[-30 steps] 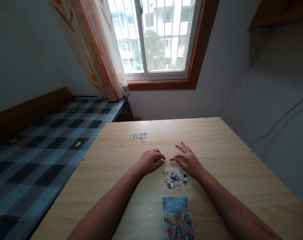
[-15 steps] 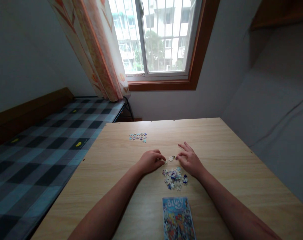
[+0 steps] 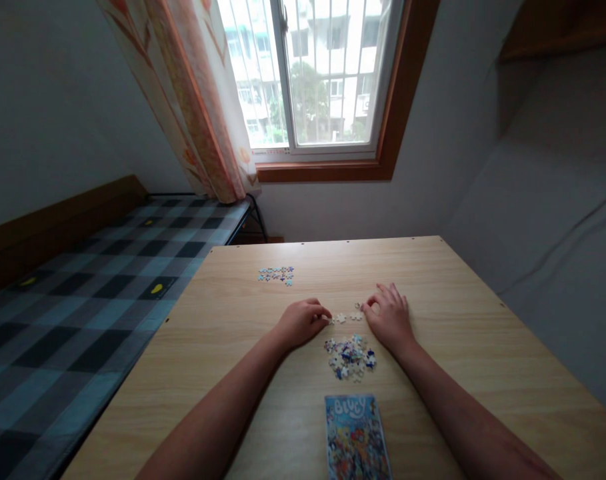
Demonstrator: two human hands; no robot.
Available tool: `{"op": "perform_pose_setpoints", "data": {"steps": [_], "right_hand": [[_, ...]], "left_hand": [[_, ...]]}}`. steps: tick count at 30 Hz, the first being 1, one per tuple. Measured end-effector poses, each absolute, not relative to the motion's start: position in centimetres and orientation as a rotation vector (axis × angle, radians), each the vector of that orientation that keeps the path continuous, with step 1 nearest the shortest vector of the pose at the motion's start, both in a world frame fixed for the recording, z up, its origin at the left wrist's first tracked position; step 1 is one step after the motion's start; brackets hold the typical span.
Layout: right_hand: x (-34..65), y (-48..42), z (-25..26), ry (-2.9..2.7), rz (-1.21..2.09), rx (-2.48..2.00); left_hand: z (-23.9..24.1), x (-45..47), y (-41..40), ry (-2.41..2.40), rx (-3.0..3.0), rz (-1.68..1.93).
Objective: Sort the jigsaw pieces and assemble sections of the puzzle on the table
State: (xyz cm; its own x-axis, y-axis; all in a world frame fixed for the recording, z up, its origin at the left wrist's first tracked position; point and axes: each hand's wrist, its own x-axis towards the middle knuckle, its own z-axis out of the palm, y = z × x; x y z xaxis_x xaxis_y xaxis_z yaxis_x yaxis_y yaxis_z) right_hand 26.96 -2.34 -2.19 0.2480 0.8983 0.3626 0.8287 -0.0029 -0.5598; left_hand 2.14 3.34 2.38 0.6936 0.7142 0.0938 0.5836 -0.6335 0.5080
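My left hand (image 3: 303, 322) rests on the table with its fingers pinched at a small pale puzzle piece (image 3: 331, 321). To the right, my right hand (image 3: 390, 317) has thumb and forefinger together at the edge of a dark-marked puzzle piece (image 3: 358, 305), its other fingers spread. Between the hands lie a pale puzzle piece (image 3: 341, 319) and another light piece (image 3: 356, 317). Just nearer to me is a loose heap of puzzle pieces (image 3: 350, 359), white, blue and purple. Below the heap lies a colourful Bluey box (image 3: 357, 437).
Several puzzle pieces (image 3: 276, 274) lie in rows farther back on the wooden table (image 3: 223, 320). A bed with a checked cover (image 3: 97, 300) stands to the left. Beyond the table are a curtain (image 3: 193, 100) and a barred window (image 3: 313, 80).
My right hand has shifted right, away from the pieces between the hands. A light piece and a dark-marked one now show more plainly there. My left hand has stayed nearly still.
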Motion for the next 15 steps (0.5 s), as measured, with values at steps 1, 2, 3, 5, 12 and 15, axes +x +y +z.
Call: {"op": "perform_pose_setpoints", "data": {"steps": [1,2,3,5,12,15], "right_hand": [[26.9,-2.3,-2.2,-1.579,0.123,-1.823],[26.9,-2.3,-2.2,-1.579,0.122,-1.817],[26.9,-2.3,-2.2,-1.581,0.123,-1.808],[26.9,-2.2,-2.2,-1.585,0.122,-1.790],[26.9,-2.0,-2.4,-1.590,0.105,-1.748],[26.8,-1.9,-2.5,-1.588,0.109,-1.742]], "left_hand": [[2.4,2.2,3.2,1.009,2.470,0.409],[2.5,2.3,3.0,1.016,2.483,0.424],[2.5,2.5,2.8,1.024,2.499,0.441],[2.6,3.0,2.4,1.039,2.537,0.470],[1.9,4.8,2.0,1.045,2.653,0.473],[1.5,4.9,2.0,1.028,2.679,0.501]]}}
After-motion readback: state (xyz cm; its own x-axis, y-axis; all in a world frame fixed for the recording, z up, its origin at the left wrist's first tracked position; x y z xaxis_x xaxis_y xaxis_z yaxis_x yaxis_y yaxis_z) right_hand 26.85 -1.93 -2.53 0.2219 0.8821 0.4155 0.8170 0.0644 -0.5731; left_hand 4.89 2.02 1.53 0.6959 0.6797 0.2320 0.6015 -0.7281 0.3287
